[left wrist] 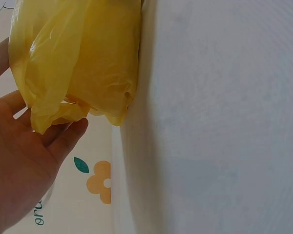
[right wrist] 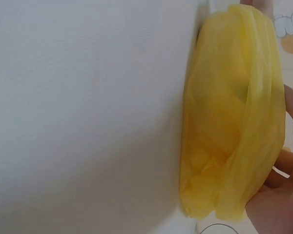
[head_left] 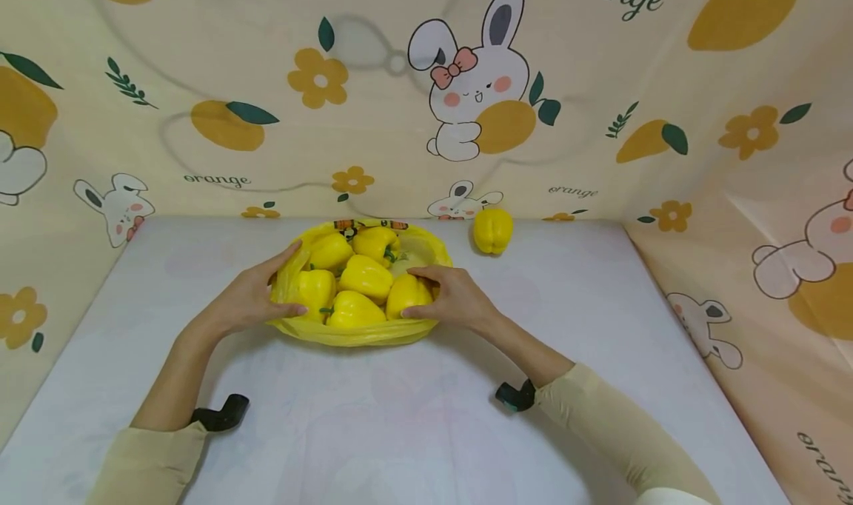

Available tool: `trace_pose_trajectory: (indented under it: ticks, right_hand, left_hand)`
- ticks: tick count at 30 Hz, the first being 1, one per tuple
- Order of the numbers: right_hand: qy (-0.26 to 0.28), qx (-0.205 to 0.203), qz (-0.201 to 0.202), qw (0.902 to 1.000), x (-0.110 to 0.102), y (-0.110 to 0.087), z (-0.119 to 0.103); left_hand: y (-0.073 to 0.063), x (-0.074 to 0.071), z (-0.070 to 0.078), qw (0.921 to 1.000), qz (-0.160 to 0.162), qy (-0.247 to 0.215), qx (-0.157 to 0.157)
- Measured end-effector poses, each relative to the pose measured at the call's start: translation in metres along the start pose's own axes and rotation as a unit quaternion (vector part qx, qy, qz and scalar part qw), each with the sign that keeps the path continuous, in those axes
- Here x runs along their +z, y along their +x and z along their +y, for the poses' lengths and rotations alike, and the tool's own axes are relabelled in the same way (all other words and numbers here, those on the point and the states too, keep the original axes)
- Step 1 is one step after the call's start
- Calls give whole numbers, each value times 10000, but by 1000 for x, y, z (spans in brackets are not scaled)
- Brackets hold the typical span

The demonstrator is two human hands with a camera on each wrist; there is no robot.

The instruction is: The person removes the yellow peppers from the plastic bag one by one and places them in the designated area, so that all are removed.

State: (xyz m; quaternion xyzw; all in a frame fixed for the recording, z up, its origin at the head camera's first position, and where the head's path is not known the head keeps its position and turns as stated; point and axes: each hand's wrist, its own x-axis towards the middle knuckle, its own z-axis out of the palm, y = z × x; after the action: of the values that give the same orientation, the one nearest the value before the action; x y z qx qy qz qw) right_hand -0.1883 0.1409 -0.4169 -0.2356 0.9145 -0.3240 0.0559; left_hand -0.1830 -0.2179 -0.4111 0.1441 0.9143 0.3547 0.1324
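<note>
A yellow plastic bag (head_left: 360, 335) sits on the table, its mouth spread wide and its rim folded down. Several yellow bell peppers (head_left: 365, 278) lie inside it, some with green stems showing. My left hand (head_left: 249, 294) holds the bag's left side, thumb over the rim and fingers around the outside. On the right side, my right hand (head_left: 460, 296) grips the rim, its thumb and index finger reaching in beside a pepper (head_left: 408, 295). In the left wrist view, crumpled bag plastic (left wrist: 53, 73) hangs between thumb and fingers. The right wrist view shows the bag's outer wall (right wrist: 219, 117).
One loose yellow bell pepper (head_left: 493, 231) stands at the back of the white table (head_left: 373, 423), right of the bag. A patterned cloth (head_left: 373, 135) with rabbits and oranges rises behind the table and along both sides. Black wrist devices (head_left: 223, 414) are worn on both arms.
</note>
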Motion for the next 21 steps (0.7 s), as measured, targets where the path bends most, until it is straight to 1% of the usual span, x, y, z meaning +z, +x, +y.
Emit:
trace_pose_trajectory:
  ticks: [7,13,17,21]
  right_hand:
    - [441,-220,272,9984,-5,-3,-2]
    - [780,-392,244,9959,-14,-1,-4]
    - [998,-351,226,9941,-23,2,-2]
    - [1334,-121,226,9907,-32,4,2]
  left_hand:
    - [0,0,-2,10000,24,8,-15]
    - [-1,-1,-2,10000,24,-29,-15]
    - [0,-2,-2,10000,18,-55,39]
    - [1,-1,-2,9999,-13,-68,91]
